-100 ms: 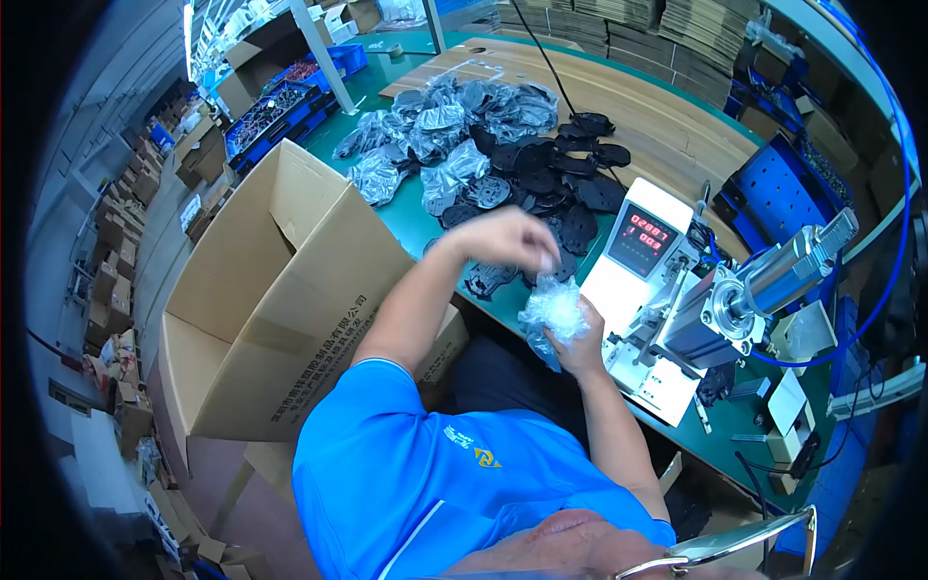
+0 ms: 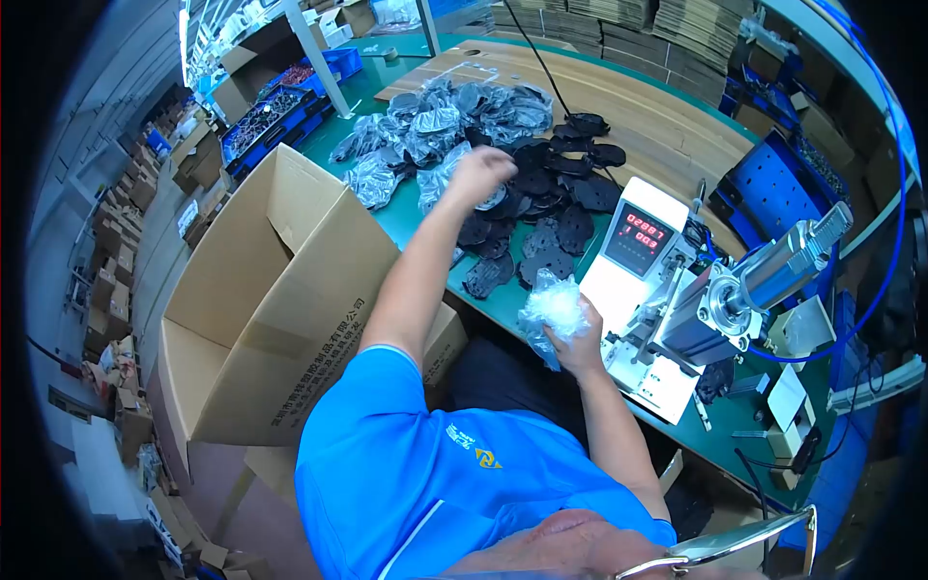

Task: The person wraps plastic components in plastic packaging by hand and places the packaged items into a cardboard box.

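Observation:
My left hand [image 2: 483, 176] is over the pile, its fingers curled together and slightly blurred; what they hold, if anything, is too small to make out. Beneath and beside it lie many flat black parts [image 2: 549, 261], some with holes. Behind them is a heap of parts in clear plastic bags [image 2: 433, 121]. My right hand [image 2: 582, 340] is closed round a crumpled bunch of clear plastic [image 2: 556, 311], near the table's front edge, left of a white machine [image 2: 633, 237] with a red digital display.
An open cardboard box [image 2: 309, 319] stands at the left, against the table. A metal motor unit [image 2: 720, 309] sits right of the display machine. Blue bins [image 2: 778, 193] are at the back right, and blue trays [image 2: 275, 121] at the back left. A thin cable hangs over the wooden board [image 2: 657, 126].
My left hand has moved up and left, away from the plastic bunch to above the pile, uncovering black parts near the table's front edge. My right hand stays put with the plastic.

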Demonstrator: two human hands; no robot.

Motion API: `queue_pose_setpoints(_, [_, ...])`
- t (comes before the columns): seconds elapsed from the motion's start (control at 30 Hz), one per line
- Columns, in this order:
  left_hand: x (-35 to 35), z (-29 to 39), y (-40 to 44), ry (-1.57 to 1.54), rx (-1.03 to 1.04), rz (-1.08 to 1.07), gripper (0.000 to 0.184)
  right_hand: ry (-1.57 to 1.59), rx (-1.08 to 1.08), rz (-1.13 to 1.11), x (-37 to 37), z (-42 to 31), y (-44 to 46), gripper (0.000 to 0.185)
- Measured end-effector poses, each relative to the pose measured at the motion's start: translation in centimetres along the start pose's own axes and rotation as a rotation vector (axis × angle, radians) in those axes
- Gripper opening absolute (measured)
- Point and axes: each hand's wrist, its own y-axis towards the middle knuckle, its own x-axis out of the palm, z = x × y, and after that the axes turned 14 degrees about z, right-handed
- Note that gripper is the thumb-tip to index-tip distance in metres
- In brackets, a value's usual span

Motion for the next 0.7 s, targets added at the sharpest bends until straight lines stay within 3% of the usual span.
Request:
queue_pose_setpoints(0.03, [0.0,-2.0,2.3,0.086,-0.164,0.365,0.037,0.018,-0.002,0.012,-0.2,0.1,0.0,0.034])
queue_pose_setpoints(0.1, [-0.1,-6.7,6.8,0.486,-0.207,0.503,0.057,0.02,-0.015,0.016,-0.6,0.2,0.3,0.034])
queue_pose_setpoints(0.13, [-0.3,-7.2,7.3,0.478,-0.193,0.495,0.057,0.033,-0.019,0.019,-0.4,0.2,0.4,0.034])
queue_pose_setpoints(0.23, [0.4,-9.6,9.7,0.804,-0.4,0.221,0.08,0.08,-0.009,0.002,-0.1,0.8,0.2,0.034])
queue_pose_setpoints(0.37, [0.5,-12.4,13.3,0.795,-0.465,-0.175,0.064,0.072,0.003,0.0,-0.3,2.3,-0.2,0.035])
queue_pose_setpoints(0.4, [0.6,-11.9,13.6,0.793,-0.397,-0.227,0.064,0.038,-0.018,0.017,-0.5,1.9,-0.1,0.033])
queue_pose_setpoints(0.47, [-0.6,-10.5,13.1,0.868,-0.47,-0.34,0.056,-0.009,-0.032,0.065,-0.5,1.3,-0.3,0.031])
queue_pose_setpoints(0.7, [-0.9,-11.5,15.4,0.907,-0.24,-0.205,0.052,-0.051,0.045,-0.009,-1.1,0.4,0.1,0.029])
